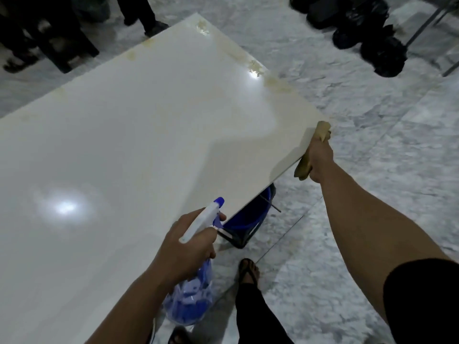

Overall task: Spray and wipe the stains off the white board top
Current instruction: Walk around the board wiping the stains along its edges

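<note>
White worktop (129,135) fills the left and centre of frame, glossy, two light glares on it. Yellow-brown stains (255,67) run along its upper-right edge, a few more near the upper-left edge. Left hand (188,244), lower centre: grip wrapped round a spray bottle (192,294), nozzle pointing up-right, finger on trigger. Right hand (320,160), right of centre: grip clenched on a tan cloth (323,129) against the worktop's right edge. Blue bucket (250,214) on the floor under that edge.
</note>
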